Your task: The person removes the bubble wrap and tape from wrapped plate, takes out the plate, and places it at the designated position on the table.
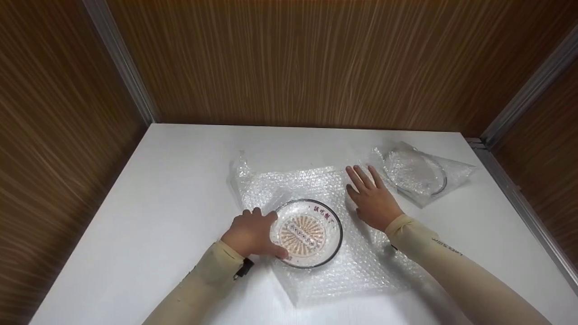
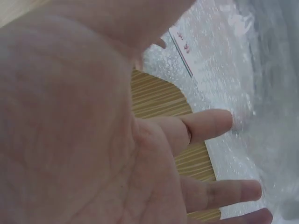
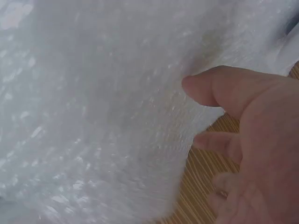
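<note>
A round clear glass plate [image 1: 306, 233] with an orange sunburst print and red characters lies on a sheet of bubble wrap [image 1: 361, 266]. My left hand [image 1: 254, 234] rests at the plate's left rim, its thumb over the lower-left edge. In the left wrist view, the fingers [image 2: 210, 123] of that hand stretch out straight and spread beside the bubble wrap. My right hand [image 1: 374, 202] lies over the wrap's right part, right of the plate, with fingers extended and spread. The right wrist view has its thumb [image 3: 205, 87] against the bubble wrap.
Another round glass dish [image 1: 415, 174], wrapped in bubble wrap, lies at the back right of the white table [image 1: 180, 180]. Wood-grain panels [image 1: 289, 63] with metal corner posts stand behind and on both sides.
</note>
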The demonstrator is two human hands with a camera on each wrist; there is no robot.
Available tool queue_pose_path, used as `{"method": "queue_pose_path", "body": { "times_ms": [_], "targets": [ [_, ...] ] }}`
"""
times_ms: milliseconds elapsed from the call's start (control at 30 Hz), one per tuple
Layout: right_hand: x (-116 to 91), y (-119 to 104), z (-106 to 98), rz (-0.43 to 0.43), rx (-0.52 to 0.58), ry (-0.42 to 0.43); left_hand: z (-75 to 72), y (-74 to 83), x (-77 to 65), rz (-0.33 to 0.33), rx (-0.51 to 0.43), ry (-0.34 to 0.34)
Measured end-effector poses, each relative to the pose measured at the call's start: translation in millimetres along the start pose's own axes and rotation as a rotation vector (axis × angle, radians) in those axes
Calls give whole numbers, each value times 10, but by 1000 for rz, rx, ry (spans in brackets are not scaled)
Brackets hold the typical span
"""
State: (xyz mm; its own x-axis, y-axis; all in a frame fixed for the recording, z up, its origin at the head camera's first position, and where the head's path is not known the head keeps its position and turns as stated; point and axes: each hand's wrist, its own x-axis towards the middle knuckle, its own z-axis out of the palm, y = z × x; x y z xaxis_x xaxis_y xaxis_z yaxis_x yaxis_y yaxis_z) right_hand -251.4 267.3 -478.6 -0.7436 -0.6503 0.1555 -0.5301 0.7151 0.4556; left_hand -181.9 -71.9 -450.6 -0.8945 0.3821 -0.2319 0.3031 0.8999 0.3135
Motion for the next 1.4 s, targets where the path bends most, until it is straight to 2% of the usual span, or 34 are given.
{"method": "queue_pose_path", "body": {
  "times_ms": [100,300,367,433,533,633,833,967,1133,1267,1400],
  "targets": [
    [7,-30,31,17,136,-36,14,25,-2,-24,23,-4],
    [43,46,86,69,493,-249,59,30,9,7,43,12],
    [57,93,101,70,568,-303,67,31,7,19,36,16],
    [73,134,110,58,606,-321,71,34,5,27,24,15],
    [99,174,120,37,617,-290,69,35,1,33,13,23],
    [129,193,124,56,618,-284,66,33,-5,41,6,33],
    [182,237,145,168,621,-372,61,27,-14,55,-9,37],
    [197,260,189,149,618,-419,66,24,-18,67,5,25],
    [204,269,204,141,667,-483,64,6,5,69,14,11],
    [205,249,177,161,668,-496,55,-45,44,70,19,-13],
    [188,196,116,163,674,-474,28,-113,72,78,-1,-39]
  ]
}}
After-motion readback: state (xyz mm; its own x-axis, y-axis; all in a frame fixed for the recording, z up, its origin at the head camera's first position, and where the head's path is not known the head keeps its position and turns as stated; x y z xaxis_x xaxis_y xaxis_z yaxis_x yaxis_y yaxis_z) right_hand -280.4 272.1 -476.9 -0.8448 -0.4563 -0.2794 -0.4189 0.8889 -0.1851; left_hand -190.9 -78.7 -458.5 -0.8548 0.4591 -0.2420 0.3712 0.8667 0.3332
